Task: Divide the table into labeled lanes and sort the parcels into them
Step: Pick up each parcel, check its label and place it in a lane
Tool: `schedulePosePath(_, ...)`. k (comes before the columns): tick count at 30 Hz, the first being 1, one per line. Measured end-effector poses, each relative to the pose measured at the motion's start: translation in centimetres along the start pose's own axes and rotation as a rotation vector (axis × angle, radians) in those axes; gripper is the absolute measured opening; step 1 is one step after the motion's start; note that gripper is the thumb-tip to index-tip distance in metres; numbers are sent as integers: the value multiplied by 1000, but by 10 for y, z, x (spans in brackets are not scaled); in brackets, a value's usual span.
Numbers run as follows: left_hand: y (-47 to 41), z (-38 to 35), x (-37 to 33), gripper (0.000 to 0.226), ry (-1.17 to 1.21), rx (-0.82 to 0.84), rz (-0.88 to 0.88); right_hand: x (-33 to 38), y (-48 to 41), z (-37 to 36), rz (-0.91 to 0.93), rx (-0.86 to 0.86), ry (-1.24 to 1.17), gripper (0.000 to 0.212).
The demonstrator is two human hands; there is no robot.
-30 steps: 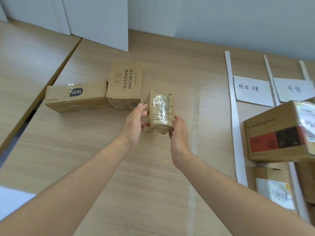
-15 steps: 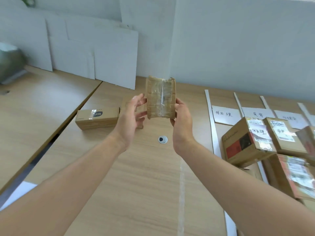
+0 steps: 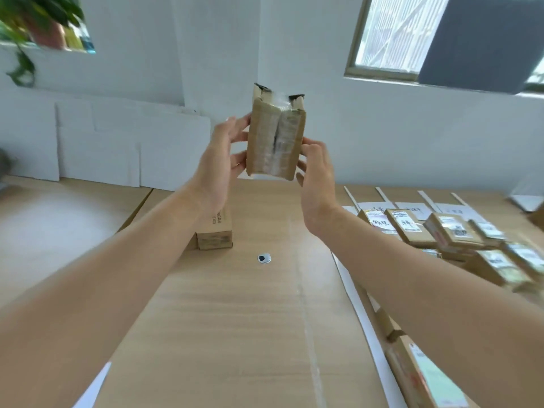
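Observation:
A small brown parcel (image 3: pixel 275 139) wrapped in clear tape is held upright in the air, high above the wooden table (image 3: pixel 235 319). My left hand (image 3: pixel 217 166) grips its left side and my right hand (image 3: pixel 316 178) grips its right side, fingers curled round the edges. White strips (image 3: pixel 350 285) mark lanes on the right of the table, with white paper labels (image 3: pixel 409 208) at their far end. Several labelled parcels (image 3: pixel 450 231) lie in those lanes.
Another brown box (image 3: pixel 216 234) stands on the table behind my left arm. A small round grommet (image 3: pixel 264 258) sits in the table's middle. White boards (image 3: pixel 117 148) lean against the far wall. A second table (image 3: pixel 44 219) adjoins on the left.
Both hands have lifted the small parcel from table height up to eye level. The view has tilted upward, so the wall and window now show.

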State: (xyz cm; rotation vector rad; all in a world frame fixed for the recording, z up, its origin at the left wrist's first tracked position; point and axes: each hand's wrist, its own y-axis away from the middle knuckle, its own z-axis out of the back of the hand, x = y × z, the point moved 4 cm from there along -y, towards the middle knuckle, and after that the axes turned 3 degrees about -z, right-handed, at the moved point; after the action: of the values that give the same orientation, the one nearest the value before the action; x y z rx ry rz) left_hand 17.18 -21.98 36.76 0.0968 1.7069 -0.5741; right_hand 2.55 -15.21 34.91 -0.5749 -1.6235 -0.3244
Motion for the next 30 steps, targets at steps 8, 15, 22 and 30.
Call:
schedulePosePath(8, 28, -8, -13, 44, -22, -17, -50, 14, 13, 10, -24, 29, -41, 35)
schedulePosePath(15, 47, -22, -21, 43, -46, -58, -4, 20, 13, 30, -87, 81, -72, 25)
schedulePosePath(22, 53, -31, -21, 44, -26, -102, -10, 19, 15, 49, -34, 156, -59, 32)
schedulePosePath(30, 53, -41, -23, 55, -33, -62, -1, 16, 16, 55, 32, 238, -66, 34)
